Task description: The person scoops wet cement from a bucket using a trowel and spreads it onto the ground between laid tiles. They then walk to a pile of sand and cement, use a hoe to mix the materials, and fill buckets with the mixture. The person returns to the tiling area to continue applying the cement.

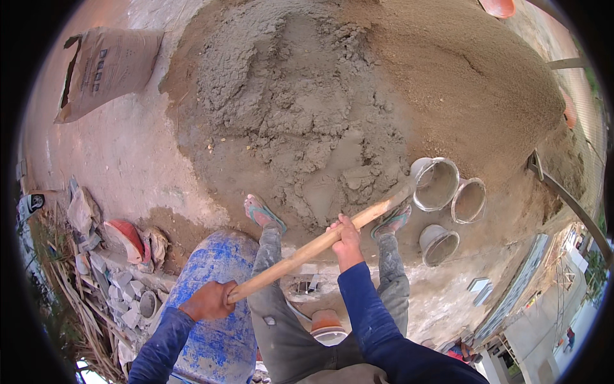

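My left hand grips the near end of a long wooden handle. My right hand holds the same handle farther up its shaft. The handle runs up and to the right, and its metal blade rests over the nearest grey bucket. A mound of grey mortar mix lies in front of my feet, merging into a brown sand heap on the right. My feet wear sandals at the mound's near edge.
Three grey buckets stand by my right foot, the other two being one and one. A blue drum stands at my left. A cement sack lies far left. Rubble and broken blocks pile at the lower left.
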